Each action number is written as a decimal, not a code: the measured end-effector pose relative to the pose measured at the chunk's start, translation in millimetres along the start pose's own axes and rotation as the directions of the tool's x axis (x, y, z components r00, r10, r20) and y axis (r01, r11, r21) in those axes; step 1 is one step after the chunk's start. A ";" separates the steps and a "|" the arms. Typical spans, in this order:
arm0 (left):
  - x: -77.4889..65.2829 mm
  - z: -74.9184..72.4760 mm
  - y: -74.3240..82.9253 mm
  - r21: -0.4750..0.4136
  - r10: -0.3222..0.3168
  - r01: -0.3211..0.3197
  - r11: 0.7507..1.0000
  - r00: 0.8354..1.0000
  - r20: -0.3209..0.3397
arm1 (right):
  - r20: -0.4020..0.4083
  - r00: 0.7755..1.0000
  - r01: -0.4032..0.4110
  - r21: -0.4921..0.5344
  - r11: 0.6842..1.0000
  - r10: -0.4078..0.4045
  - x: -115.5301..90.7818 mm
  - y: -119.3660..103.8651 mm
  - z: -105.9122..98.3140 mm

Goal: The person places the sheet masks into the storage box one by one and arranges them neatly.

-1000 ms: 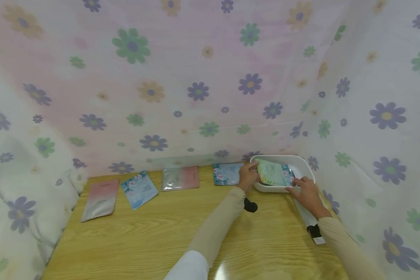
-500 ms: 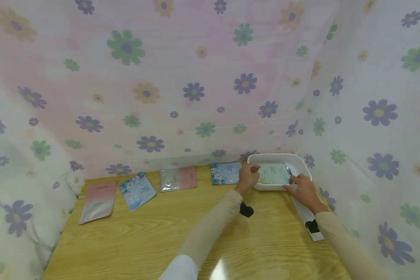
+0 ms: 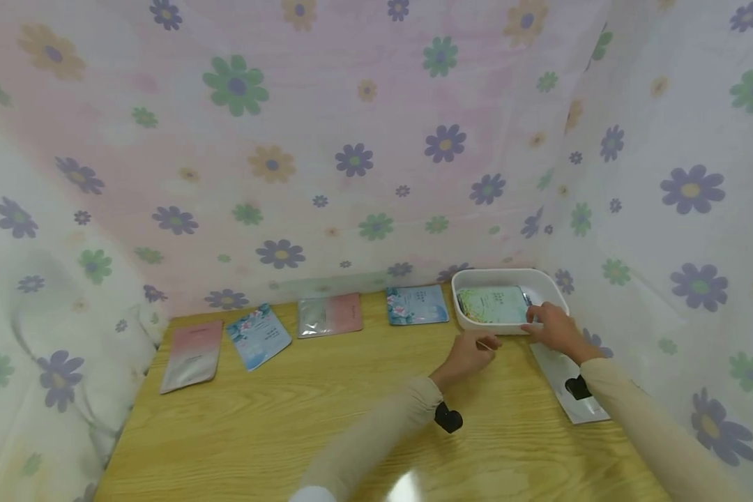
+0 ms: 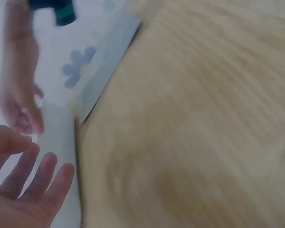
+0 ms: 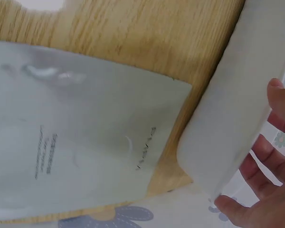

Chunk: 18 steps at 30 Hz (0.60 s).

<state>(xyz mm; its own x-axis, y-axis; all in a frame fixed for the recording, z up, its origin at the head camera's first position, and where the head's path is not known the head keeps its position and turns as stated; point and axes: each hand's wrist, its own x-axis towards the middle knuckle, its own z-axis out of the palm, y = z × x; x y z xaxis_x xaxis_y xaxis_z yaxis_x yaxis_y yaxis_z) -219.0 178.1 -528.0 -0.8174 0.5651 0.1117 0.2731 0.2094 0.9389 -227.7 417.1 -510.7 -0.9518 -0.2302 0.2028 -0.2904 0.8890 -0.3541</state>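
In the head view, my left hand (image 3: 469,357) hovers over the wooden table just in front of the white plastic tray (image 3: 508,328). Its fingers are loosely bent with nothing held, as the left wrist view shows of the hand (image 4: 31,185). My right hand (image 3: 557,329) grips the tray's front right rim, thumb outside and fingers reaching over the edge. Inside the tray lies a pale green sachet (image 3: 492,304), with darker packet edges showing beneath it. Below my right wrist, a silvery sachet (image 5: 85,133) lies flat beside the tray, partly covered by the arm in the head view.
Left of the tray, a row of sachets lies along the table's back: a blue floral one (image 3: 417,305), a pink-silver one (image 3: 330,315), another blue one (image 3: 259,336) and another pink-silver one (image 3: 192,356). Flowered cloth (image 3: 351,139) hangs close behind the table and at both sides.
My left hand has let go of the green sachet and drawn back out of the tray toward me. The green sachet now lies lower in the tray. My right hand stays at the rim.
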 end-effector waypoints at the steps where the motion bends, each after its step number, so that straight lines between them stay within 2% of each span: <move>1: -2.4 5.5 0.4 0.017 0.001 -0.002 1.000 0.999 0.045 | 0.019 1.000 0.005 0.002 1.000 -0.005 0.5 0.9 -2.3; 4: -8.4 23.6 2.3 0.126 0.015 -0.037 0.991 0.986 0.169 | 0.055 0.998 0.039 0.018 0.999 -0.040 1.2 1.1 -7.4; 5: -9.8 29.9 3.5 0.169 0.017 -0.054 0.984 0.977 0.213 | 0.060 0.997 0.043 0.016 0.999 -0.044 1.4 1.2 -7.9; 7: -10.7 44.5 6.5 0.275 0.027 -0.114 0.955 0.953 0.303 | 0.073 0.996 0.042 0.015 0.999 -0.043 0.8 1.2 -9.2; 9: -10.8 60.0 10.1 0.369 0.035 -0.193 0.909 0.919 0.394 | 0.082 0.996 0.038 0.013 0.999 -0.039 -0.3 2.2 -8.8; 10: -10.8 67.8 11.5 0.407 0.032 -0.232 0.883 0.897 0.441 | 0.087 0.996 0.033 0.011 0.999 -0.034 -0.7 2.7 -8.2; 11: -10.3 75.1 12.9 0.438 0.032 -0.283 0.853 0.867 0.498 | 0.091 0.995 0.031 0.011 0.999 -0.032 -1.1 3.1 -7.7; 13: -10.0 87.9 14.5 0.481 -0.009 -0.338 0.809 0.810 0.586 | 0.096 0.995 0.027 0.007 1.000 -0.028 -1.3 3.6 -6.5; 15: -10.8 97.0 14.2 0.539 -0.088 -0.358 0.762 0.767 0.635 | 0.092 0.995 0.032 0.007 0.999 -0.032 -0.9 3.4 -6.1; 16: -11.5 100.3 14.2 0.574 -0.132 -0.364 0.733 0.752 0.646 | 0.089 0.995 0.038 0.011 0.999 -0.039 -0.4 3.2 -6.5; 17: -12.0 102.8 14.0 0.610 -0.169 -0.369 0.701 0.745 0.645 | 0.086 0.995 0.043 0.014 0.999 -0.044 0.2 2.7 -7.2; 18: -12.7 104.5 13.6 0.648 -0.202 -0.368 0.667 0.747 0.633 | 0.079 0.996 0.046 0.012 0.999 -0.047 0.9 2.2 -8.1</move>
<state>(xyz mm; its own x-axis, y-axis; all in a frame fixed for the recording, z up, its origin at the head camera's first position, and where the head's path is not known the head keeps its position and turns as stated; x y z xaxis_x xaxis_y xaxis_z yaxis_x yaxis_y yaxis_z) -151.9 257.2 -550.6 -0.3448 0.8852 -0.3124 0.8117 0.4483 0.3744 -228.4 422.0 -503.9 -0.9420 -0.3018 0.1466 -0.3349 0.8725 -0.3558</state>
